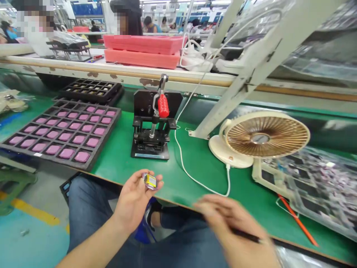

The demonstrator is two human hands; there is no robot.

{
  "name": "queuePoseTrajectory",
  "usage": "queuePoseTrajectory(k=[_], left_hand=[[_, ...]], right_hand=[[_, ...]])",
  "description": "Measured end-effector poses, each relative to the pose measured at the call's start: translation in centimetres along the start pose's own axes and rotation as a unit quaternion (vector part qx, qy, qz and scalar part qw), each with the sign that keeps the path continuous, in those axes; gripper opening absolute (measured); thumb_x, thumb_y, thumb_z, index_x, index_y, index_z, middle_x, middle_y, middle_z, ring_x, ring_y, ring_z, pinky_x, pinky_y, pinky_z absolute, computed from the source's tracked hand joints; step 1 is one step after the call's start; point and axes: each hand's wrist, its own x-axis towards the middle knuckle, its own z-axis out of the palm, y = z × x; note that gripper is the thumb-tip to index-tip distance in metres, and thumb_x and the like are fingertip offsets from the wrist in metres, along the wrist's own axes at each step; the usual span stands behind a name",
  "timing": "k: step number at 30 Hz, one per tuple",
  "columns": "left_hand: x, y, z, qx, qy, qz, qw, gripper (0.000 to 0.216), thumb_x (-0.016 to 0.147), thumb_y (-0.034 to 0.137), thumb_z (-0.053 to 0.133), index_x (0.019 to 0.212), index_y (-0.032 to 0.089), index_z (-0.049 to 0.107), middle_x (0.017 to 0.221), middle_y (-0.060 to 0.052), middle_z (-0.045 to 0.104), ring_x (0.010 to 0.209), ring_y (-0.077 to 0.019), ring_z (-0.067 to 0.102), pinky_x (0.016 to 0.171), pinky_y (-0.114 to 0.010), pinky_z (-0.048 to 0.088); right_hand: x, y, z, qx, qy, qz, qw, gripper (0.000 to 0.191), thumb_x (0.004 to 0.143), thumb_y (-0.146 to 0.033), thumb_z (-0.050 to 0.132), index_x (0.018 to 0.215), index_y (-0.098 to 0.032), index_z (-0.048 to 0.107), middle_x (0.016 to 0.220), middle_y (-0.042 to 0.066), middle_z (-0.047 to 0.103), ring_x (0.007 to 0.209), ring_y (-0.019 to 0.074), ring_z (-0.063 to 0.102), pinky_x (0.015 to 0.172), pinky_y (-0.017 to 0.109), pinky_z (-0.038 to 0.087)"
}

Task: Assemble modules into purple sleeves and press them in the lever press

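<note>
A small purple-edged case with a yellow and silver middle (150, 181) is being held in the left hand (132, 203), up by the fingertips. Its long side is being tilted, slanting down toward the right. The right hand (237, 223) is being held well apart from it. The left fingers are being curled up and closed round its edges. A thin black stick (247, 235) is being gripped by the bent right fingers; how tightly cannot be told through the blur. Ahead of the left fingers, a black metal press with a red handle (152, 131) is being carried by the green tabletop (200, 156). To their left, a dark grey tray of purple pieces (100, 142) is being carried too.
</note>
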Motion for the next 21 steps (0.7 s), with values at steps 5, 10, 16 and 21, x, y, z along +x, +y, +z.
queuePoseTrajectory(k=[5, 10, 16, 21], left_hand=[[-1.1, 0.0, -0.4, 0.041, 0.007, 0.043, 0.998, 0.029, 0.087, 0.027, 0.088, 0.113, 0.020, 0.079, 0.124, -0.010, 0.075, 0.123, -0.0349, 0.073, 0.107, -0.047, 0.059], [-1.4, 0.4, -1.0, 0.072, 0.008, 0.090, 0.993, 0.035, 0.084, 0.028, 0.091, 0.116, 0.022, 0.078, 0.128, -0.011, 0.073, 0.120, -0.0332, 0.074, 0.108, -0.048, 0.058], [-1.0, -0.3, -1.2, 0.090, -0.007, 0.169, 0.981, 0.031, 0.081, 0.027, 0.093, 0.108, 0.024, 0.079, 0.121, -0.008, 0.064, 0.129, -0.0372, 0.066, 0.116, -0.059, 0.051], [-0.5, -0.6, -2.0, 0.113, -0.030, 0.194, 0.974, 0.032, 0.079, 0.022, 0.095, 0.108, 0.025, 0.081, 0.121, -0.009, 0.062, 0.130, -0.0386, 0.064, 0.116, -0.061, 0.051]], right_hand=[[-2.4, 1.7, 11.2, 0.253, -0.164, 0.101, 0.948, 0.041, 0.081, -0.057, 0.090, 0.095, -0.020, 0.078, 0.078, 0.006, 0.077, 0.045, 0.0058, 0.044, 0.047, 0.021, 0.040], [-2.1, 1.9, 13.2, 0.316, -0.189, 0.155, 0.917, 0.042, 0.081, -0.055, 0.092, 0.091, -0.017, 0.077, 0.068, 0.001, 0.067, 0.046, 0.0017, 0.025, 0.045, 0.020, 0.020], [-2.1, 2.1, 13.0, 0.328, -0.179, 0.199, 0.906, 0.041, 0.080, -0.055, 0.093, 0.087, -0.017, 0.077, 0.053, -0.008, 0.043, 0.047, 0.0028, 0.018, 0.047, 0.022, 0.019], [-1.7, 3.9, 13.5, 0.319, -0.159, 0.193, 0.914, 0.047, 0.073, -0.058, 0.096, 0.087, -0.017, 0.077, 0.053, -0.006, 0.046, 0.046, 0.0035, 0.022, 0.047, 0.021, 0.020]])
